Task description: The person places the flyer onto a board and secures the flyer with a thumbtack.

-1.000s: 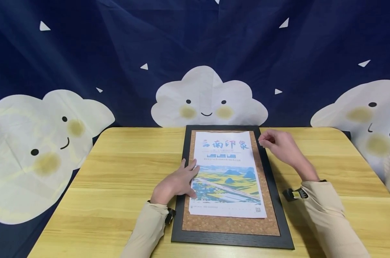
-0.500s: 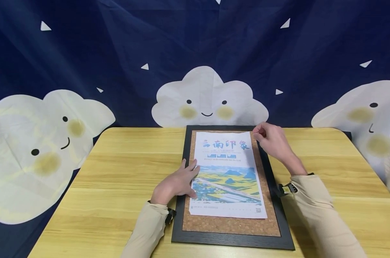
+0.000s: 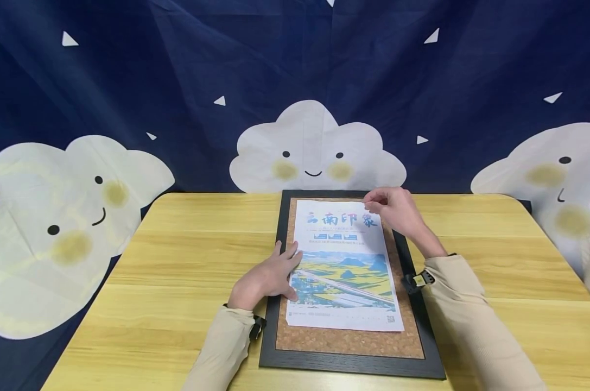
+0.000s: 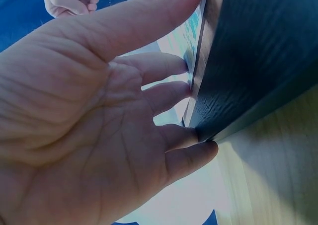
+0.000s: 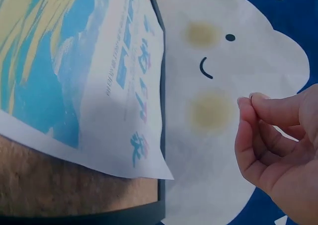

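A printed poster (image 3: 343,282) with Chinese characters and a landscape picture lies on a black-framed cork board (image 3: 348,341). My left hand (image 3: 265,276) rests across the board's left side with fingers spread, its fingertips on the frame and the poster's left edge. In the left wrist view the fingers (image 4: 189,158) touch the dark frame. Over the poster's top right part hovers my right hand (image 3: 397,209), thumb and forefinger pinched together. The right wrist view shows a tiny dark pin-like thing (image 5: 251,99) between those fingertips, mostly hidden. There the poster's corner (image 5: 161,173) lifts slightly off the cork.
The board lies on a light wooden table (image 3: 177,260), reaching close to its far edge. Behind hangs a dark blue cloth (image 3: 192,70) with smiling clouds (image 3: 316,146). A small wrist camera (image 3: 414,281) sits at the right sleeve.
My right hand has moved left from beside the frame's right edge to over the poster's top right part, still pinching. The left hand, poster and board have stayed in place.
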Motion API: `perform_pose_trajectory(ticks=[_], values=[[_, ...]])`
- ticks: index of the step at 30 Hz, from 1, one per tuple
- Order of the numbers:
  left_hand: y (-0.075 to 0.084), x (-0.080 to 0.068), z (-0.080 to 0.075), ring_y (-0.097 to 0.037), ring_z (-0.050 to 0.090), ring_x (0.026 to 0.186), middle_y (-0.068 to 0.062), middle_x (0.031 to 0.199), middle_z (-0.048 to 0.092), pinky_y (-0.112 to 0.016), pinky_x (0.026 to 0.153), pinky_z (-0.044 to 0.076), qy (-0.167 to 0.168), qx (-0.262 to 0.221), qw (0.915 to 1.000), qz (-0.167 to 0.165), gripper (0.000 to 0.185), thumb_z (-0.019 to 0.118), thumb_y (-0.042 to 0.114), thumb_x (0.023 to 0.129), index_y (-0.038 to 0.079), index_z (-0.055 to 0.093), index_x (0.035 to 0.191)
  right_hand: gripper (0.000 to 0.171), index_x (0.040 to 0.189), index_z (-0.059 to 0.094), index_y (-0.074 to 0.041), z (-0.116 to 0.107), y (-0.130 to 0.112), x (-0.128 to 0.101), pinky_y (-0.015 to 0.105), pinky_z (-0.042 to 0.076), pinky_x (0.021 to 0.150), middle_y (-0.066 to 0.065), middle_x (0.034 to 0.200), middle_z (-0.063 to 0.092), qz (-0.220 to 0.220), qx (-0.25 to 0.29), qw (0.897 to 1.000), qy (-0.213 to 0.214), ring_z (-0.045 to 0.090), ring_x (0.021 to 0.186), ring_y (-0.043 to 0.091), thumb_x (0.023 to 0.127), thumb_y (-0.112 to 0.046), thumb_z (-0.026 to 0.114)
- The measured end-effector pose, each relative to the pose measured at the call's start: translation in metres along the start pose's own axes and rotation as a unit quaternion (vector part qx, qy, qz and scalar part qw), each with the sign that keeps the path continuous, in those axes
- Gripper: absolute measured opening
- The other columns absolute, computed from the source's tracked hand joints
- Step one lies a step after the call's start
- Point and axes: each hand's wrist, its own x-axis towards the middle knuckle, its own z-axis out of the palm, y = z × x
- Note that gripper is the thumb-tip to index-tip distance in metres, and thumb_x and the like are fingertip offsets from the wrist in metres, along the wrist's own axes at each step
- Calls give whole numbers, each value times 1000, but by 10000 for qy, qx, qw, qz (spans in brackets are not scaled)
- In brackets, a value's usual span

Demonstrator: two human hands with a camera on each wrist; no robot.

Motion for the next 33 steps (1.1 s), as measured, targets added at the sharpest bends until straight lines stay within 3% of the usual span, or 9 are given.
perform_pose_trajectory(ticks=[14, 19, 33], values=[[0, 1, -1, -38, -3, 158, -7, 174, 10, -49, 110, 44, -11, 99, 9999, -54, 95, 86, 16, 86, 6, 31, 163, 11, 103, 77, 5, 19, 6, 11, 30, 49, 69, 16, 96, 75, 63, 336, 9990, -299, 66, 81, 26, 99, 0, 68], [-1, 1, -1, -38, -3, 158, -6, 174, 10, -49, 109, 45, -45, 133, 9999, -74, 95, 86, 17, 87, 8, 31, 163, 10, 102, 77, 5, 25, 9, 15, 30, 45, 65, 14, 93, 74, 178, 421, 9984, -338, 59, 75, 24, 97, 0, 70], [0, 0, 0, -38, -3, 158, -5, 174, 12, -49, 108, 46, -3, 146, 9998, -122, 95, 87, 17, 85, 8, 33, 163, 14, 107, 73, 9, 35, 18, 23, 25, 46, 66, 14, 91, 73, 618, 842, 9925, -633, 61, 77, 21, 100, 1, 64]])
